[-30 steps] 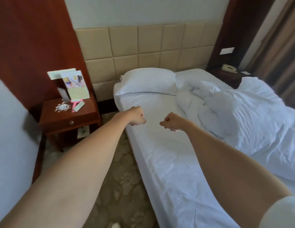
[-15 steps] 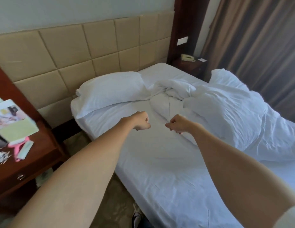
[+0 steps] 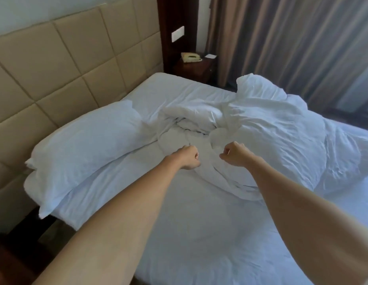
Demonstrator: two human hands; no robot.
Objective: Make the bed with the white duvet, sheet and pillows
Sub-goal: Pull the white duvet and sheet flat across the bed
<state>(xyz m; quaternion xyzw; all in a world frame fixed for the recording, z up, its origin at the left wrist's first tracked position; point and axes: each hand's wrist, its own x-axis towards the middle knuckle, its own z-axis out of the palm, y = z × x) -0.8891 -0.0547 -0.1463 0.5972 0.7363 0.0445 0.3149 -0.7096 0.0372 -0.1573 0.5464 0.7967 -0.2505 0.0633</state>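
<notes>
Presently both bare arms are stretched forward over the bed, roughly level, with the fists side by side and a small gap between them. The left hand point(image 3: 189, 157) is clenched, knuckles forward, above the crumpled near edge of the white duvet point(image 3: 281, 140); whether any cloth is caught in it cannot be told. The right hand point(image 3: 233, 154) is likewise curled into a fist with the thumb tucked toward the fingers, over the same bunched fold, and a grip on fabric cannot be confirmed.

One duvet is counted, heaped and twisted on the half of the bed away from the pillow point(image 3: 84, 145), its far corner standing up toward the curtain point(image 3: 292, 42). One pillow is plainly seen, lying askew against the padded headboard point(image 3: 61, 64), just beside the duvet's crumpled end. A second rumpled white bundle sits past the fists, touching the duvet; it may be another pillow, but this is unclear. One fitted sheet point(image 3: 199, 233) lies bare and lightly creased under both forearms.

Beyond the pillow, at the headboard's far end, one nightstand point(image 3: 191, 68) carries one telephone point(image 3: 190, 57).
</notes>
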